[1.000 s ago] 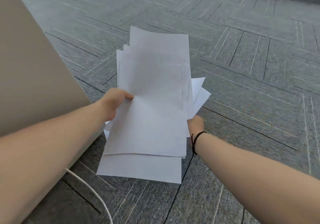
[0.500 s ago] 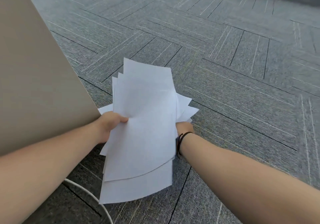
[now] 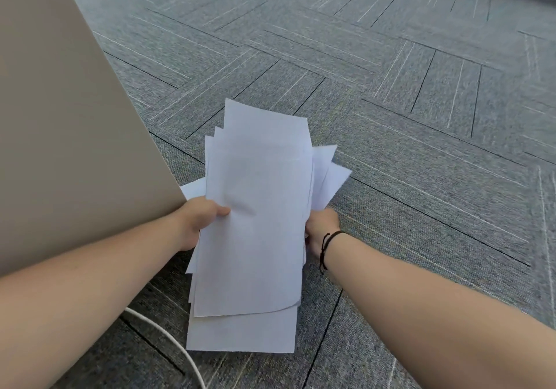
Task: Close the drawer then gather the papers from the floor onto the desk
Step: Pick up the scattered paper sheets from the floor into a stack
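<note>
Above the carpet [image 3: 391, 117], held: papers [image 3: 255, 223], left hand [image 3: 198, 223] pinching one edge, thumb on top; right hand [image 3: 320, 229] gripping the other, fingers hidden.

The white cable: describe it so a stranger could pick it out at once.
Start at the tall beige panel on the left, then drop to the grey carpet at its foot. The white cable curves there, below the held papers: thin and round, unlike the flat sheets.

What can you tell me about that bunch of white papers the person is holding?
The papers are plain white, blank sheets, loosely stacked and fanned so corners poke out at both sides. They are held above the grey carpet, tilted away from the camera. The left hand grips their left edge with the thumb on top; the right hand holds the right edge.
</note>
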{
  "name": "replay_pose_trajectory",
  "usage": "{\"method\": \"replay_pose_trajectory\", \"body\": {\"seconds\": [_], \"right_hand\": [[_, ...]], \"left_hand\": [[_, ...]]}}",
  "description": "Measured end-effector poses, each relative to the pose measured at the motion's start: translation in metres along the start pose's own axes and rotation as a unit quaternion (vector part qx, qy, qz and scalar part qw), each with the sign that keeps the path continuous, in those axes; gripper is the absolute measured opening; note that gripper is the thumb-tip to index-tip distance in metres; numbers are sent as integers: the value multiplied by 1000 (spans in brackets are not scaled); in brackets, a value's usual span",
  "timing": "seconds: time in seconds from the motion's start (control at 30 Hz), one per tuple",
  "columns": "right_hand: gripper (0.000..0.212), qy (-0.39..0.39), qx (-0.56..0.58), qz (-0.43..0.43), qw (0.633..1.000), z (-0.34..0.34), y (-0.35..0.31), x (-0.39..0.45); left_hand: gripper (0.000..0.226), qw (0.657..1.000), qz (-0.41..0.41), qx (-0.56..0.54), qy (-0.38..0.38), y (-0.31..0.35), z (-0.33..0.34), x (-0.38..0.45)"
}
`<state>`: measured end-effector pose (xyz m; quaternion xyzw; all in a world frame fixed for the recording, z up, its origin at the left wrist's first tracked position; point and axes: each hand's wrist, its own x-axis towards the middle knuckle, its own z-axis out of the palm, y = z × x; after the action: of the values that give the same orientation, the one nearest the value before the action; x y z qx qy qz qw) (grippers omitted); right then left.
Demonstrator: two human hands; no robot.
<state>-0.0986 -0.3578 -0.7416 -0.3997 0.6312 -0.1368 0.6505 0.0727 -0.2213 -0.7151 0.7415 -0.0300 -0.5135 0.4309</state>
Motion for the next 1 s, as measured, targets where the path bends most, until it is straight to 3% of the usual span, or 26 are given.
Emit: {"method": "replay_pose_trajectory", "body": {"seconds": [0.1, 0.2, 0.3, 0.53, 0.7, 0.83, 0.9, 1.0], "right_hand": [[36, -2, -31, -5, 1000, -22, -6, 6], [13, -3, -130, -15, 991, -53, -6, 26], [39, -32, -135, 3, 990, -86, 0, 43], [14, -47, -122, -9, 991, -119, -30, 3], [37, -132, -3, 1, 991, -119, -29, -7], [76, -244, 72, 52, 966, -123, -30, -10], [71, -244, 21, 66, 967, -122, -24, -12], [51, -183, -47, 61, 980, -119, -14, -13]], "left_hand": [[30, 1000, 12, -2, -4, 4, 1, -1], [27, 1000, 17, 12, -11, 7, 6, -2], [25, 999, 24, 31, -15, 9, 18, -2], [13, 998, 28, 47, -40, 14, 53, -10], [23, 999, 27, 37, -17, 9, 63, -9], [25, 999, 29, 27, 14, 12, 62, -7], [25, 999, 32, 10, 10, 13, 62, -9], [30, 998, 53, -13, -10, 15, 66, -12]]}}
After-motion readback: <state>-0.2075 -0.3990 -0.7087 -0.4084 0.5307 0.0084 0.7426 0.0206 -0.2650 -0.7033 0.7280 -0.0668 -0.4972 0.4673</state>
